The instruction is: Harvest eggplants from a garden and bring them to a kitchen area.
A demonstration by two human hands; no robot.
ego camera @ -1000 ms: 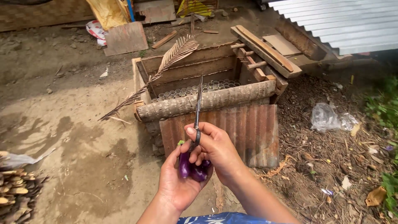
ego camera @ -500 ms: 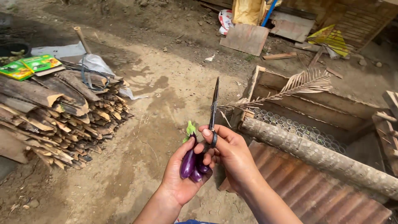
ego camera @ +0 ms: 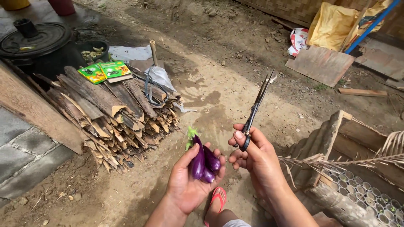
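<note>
Head view: left hand [ego camera: 189, 180] cups small purple eggplants [ego camera: 203, 162], uncut; right hand [ego camera: 256, 157] grips closed scissors [ego camera: 254, 110] pointing one o'clock.

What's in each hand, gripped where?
Left hand cups small purple eggplants in its palm. Right hand holds scissors by the handle loops, blades up.

The left hand [ego camera: 189, 180] cups a few small purple eggplants [ego camera: 203, 162], but how many lie there can't be told, since they overlap and the fingers cover their lower ends. The scissors [ego camera: 253, 112] vanish at the handle inside the right hand [ego camera: 256, 157], so the loops stay mostly hidden. A red sandal [ego camera: 215, 201] peeks out below, half behind the wrist. The wooden crate [ego camera: 357, 164] runs off the right edge, and the print on the green packets [ego camera: 105, 70] is too small to make out.
</note>
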